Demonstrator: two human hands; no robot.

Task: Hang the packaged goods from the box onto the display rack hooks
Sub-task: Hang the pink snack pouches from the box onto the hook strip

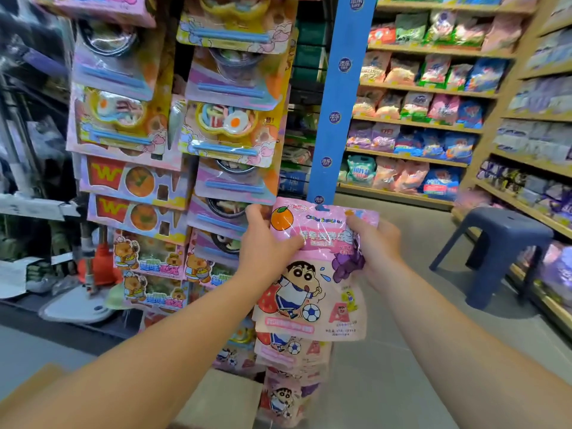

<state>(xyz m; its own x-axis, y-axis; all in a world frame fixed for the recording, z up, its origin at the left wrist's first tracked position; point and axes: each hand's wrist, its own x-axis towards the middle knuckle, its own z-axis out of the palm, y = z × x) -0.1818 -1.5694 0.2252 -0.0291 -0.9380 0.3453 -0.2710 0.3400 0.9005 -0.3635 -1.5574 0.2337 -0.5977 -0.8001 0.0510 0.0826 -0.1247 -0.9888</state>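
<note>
Both forearms outstretched, left hand [263, 243] and right hand [376, 243] gripping pink snack packet [312, 274] by its upper corners, fingers curled round it, display rack [185, 134] behind, grey floor [387, 351], blue stool [495, 252], stocked shelves [427, 88]

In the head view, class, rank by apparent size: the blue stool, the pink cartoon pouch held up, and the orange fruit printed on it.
1. Pink cartoon pouch, though nearness to the camera enlarges it.
2. Blue stool.
3. Printed orange.
</note>
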